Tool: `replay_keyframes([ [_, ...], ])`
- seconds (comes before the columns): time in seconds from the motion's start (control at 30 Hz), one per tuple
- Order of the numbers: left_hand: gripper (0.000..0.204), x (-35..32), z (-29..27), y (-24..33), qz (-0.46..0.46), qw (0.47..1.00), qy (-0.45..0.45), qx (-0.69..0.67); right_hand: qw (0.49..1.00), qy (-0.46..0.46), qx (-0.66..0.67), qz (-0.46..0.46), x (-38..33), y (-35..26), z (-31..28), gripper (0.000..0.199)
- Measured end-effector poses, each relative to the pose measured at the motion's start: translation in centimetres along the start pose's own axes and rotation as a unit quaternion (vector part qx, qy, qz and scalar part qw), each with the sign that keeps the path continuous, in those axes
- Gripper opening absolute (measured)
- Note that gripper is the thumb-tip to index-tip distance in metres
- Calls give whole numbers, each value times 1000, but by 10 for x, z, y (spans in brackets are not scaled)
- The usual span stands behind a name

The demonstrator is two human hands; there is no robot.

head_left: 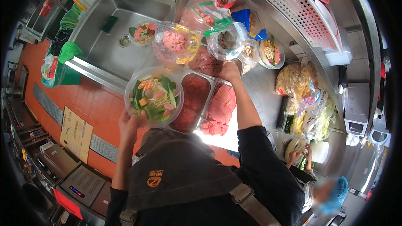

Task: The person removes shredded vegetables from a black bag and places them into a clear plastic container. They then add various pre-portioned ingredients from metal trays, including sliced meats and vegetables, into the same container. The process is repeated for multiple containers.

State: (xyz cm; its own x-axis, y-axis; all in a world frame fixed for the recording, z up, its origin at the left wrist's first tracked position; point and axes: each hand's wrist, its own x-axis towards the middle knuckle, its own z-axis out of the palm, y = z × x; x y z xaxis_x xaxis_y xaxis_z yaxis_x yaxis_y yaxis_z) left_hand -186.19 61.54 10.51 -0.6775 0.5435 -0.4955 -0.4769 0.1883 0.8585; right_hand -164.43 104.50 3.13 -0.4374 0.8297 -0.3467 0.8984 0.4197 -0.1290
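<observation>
My left hand (129, 122) holds a clear round bowl (153, 95) of mixed vegetables, green leaves with orange and pink pieces, by its near rim. My right hand (229, 71) reaches across the steel counter, fingers down on a small container beside plastic bags of food (228, 41); what it grips is hidden. Between my hands stand steel trays of sliced red meat (209, 102). A clear tub of pink sausage slices (175, 42) sits just beyond the bowl.
A steel sink (109, 37) with a small bowl of vegetables lies at the far left. More bagged food and greens (307, 100) line the counter on the right. Another person's hands (300, 155) work at the lower right. A white basket rack (293, 4) hangs above.
</observation>
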Motion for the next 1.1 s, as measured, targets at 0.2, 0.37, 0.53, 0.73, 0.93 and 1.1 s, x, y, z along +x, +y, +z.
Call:
replay_keyframes([
  [0.2,35,-18,-3,-7,-27,999,21,12,968,43,237,77,63,48,58,32],
  [0.37,35,-26,-1,-7,-51,999,3,-1,964,93,233,88,99,64,109,31],
  [0.53,34,-30,14,-4,-59,998,6,-28,930,112,348,28,99,68,114,26],
  [0.73,35,-32,30,6,-57,998,-17,25,840,29,536,75,66,47,75,31],
  [0.93,33,-31,43,2,-50,996,-22,71,774,8,628,76,45,35,60,26],
  [1.1,32,-37,57,-1,-52,996,-22,72,819,-9,573,38,54,43,66,22],
])
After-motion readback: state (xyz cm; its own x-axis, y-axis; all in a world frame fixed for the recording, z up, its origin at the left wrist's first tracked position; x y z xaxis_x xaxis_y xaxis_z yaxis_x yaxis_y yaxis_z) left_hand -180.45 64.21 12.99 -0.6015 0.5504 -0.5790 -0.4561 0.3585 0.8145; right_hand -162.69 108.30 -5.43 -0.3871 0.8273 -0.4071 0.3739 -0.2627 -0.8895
